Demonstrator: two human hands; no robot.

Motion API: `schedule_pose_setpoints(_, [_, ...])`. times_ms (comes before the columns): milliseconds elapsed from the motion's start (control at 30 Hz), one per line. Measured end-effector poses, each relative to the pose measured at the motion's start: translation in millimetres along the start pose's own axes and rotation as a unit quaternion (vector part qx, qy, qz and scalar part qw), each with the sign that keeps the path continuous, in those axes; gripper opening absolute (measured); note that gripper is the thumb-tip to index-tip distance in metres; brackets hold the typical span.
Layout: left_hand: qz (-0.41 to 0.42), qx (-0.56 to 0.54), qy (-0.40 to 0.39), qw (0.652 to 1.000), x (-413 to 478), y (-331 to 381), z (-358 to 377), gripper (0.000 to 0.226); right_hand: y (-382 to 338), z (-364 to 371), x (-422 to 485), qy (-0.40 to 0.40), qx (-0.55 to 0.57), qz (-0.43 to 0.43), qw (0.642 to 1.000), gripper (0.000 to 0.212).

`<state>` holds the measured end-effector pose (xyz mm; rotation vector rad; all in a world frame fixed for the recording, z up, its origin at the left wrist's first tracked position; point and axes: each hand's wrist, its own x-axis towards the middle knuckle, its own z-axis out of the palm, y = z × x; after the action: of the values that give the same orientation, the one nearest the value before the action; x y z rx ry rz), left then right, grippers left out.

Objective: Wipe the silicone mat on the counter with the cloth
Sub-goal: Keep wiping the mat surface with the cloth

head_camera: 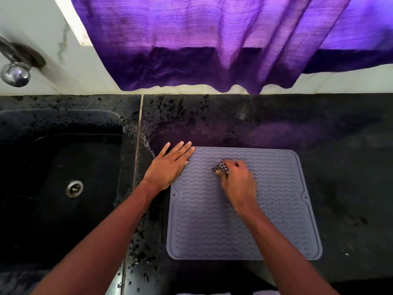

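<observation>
**Wiping the mat, one hand bracing it**

While my left hand (170, 165) lies flat, palm down, on the far left corner of the silicone mat (244, 220), my right hand (238, 182) is curled over the cloth (221, 168) near the mat's far middle. My left fingers (180, 150) are stretched out straight and close together, pointing away from me, partly on the mat's edge and partly on the dark table (340, 167). My right fingers are bunched shut around the small checkered cloth, which pokes out on the left side of my fist and presses on the mat's wavy ridges. That hand looks a little blurred. Both forearms reach in from the near edge, the right one crossing over the mat. The grey mat lies flat on the table, just right of the black sink (63, 177). A purple curtain (202, 39) hangs above the far edge.
</observation>
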<state>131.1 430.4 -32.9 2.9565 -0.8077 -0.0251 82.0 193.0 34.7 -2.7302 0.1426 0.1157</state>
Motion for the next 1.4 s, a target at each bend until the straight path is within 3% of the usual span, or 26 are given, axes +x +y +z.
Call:
schedule_pose_setpoints(567, [-0.024,0.022,0.001,0.999,1.9,5.4,0.2,0.055,147.3,-77.8,12.8,0.064,-0.087,0.17,0.98,0.024])
schedule_pose_setpoints(667, [-0.034,0.011,-0.004,0.999,3.6,11.5,-4.7,0.054,134.5,-75.5,13.7,0.083,-0.072,0.154,0.982,0.025])
schedule_pose_setpoints(767, [-0.067,-0.03,0.007,0.997,11.2,35.8,-10.8,0.058,95.0,-61.1,10.8,0.092,0.01,0.076,0.993,0.023])
schedule_pose_setpoints(933, [-0.053,-0.065,-0.004,0.996,23.7,86.4,0.0,0.06,45.3,-25.9,7.7,0.026,0.005,-0.017,1.0,0.028])
schedule_pose_setpoints(1100, [-0.06,-0.052,-0.001,0.997,22.3,85.7,3.4,0.06,72.0,-31.9,7.6,0.014,-0.015,-0.011,1.0,0.029])
schedule_pose_setpoints(1400, [-0.071,-0.062,0.01,0.996,21.1,87.5,3.2,0.059,160.7,-72.1,10.1,0.043,-0.039,0.08,0.995,0.029])
